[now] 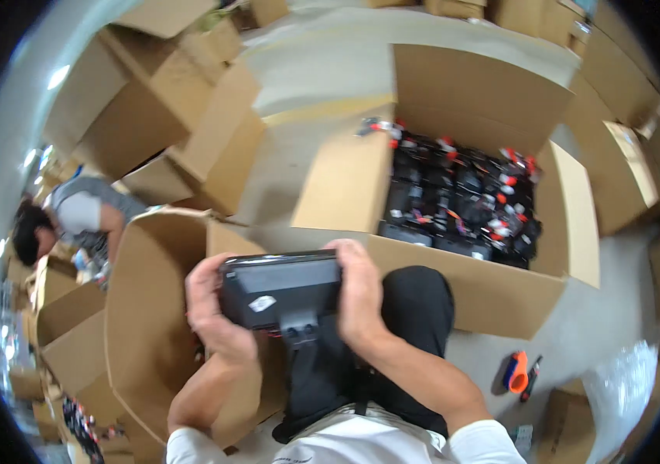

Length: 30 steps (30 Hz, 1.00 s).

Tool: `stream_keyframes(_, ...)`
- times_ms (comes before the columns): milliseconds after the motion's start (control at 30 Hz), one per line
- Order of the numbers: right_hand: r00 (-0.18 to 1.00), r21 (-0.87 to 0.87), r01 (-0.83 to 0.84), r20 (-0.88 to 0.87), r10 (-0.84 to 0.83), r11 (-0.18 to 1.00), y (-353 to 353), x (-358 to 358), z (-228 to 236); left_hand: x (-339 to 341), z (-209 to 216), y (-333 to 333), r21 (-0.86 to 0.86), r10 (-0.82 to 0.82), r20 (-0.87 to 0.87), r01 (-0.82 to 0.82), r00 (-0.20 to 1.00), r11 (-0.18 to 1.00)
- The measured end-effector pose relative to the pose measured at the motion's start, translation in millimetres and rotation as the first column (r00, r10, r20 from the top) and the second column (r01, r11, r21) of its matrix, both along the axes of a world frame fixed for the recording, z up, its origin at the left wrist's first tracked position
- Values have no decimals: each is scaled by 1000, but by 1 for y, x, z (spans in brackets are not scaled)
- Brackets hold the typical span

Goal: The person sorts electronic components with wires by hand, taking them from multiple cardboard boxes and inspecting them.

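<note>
Between my two hands is a black boxy plastic device (283, 290) with a glossy top edge, a small white label and a bracket on its near side. My left hand (218, 313) wraps its left end, while my right hand (359, 294) grips the right end. It hangs above my lap, beside a tall open cardboard box (156, 286) on the left whose inside is mostly hidden. Ahead to the right, a large open carton (469, 290) holds several similar black units (461, 193) with red and white connectors and wires.
An orange and blue ring-shaped item (516, 373) and a dark slim tool (532, 379) lie on the floor at right, near clear plastic wrap (620, 394). More open cartons (183, 131) stand at the far left. Another person (82, 216) bends over boxes there.
</note>
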State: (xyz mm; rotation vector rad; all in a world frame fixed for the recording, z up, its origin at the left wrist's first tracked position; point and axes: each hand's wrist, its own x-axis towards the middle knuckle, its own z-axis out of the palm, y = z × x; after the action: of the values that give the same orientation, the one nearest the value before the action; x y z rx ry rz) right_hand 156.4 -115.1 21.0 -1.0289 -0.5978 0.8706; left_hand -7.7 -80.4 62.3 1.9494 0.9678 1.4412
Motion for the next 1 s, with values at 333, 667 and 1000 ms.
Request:
stream_keyframes(333,973,171,-224,99,210,959,-26,60,20,21,43,9,-260,-400,-271,333,875,906)
stream_keyframes(667,903,-98,-381,174,393,919,-9,196,72,109,62,49,615,-59,-706,652,706,443)
stream_keyframes(1000,830,-687,288,527,184,667,-98,402,-26,90,-34,74,279,-190,-717,527,670,803)
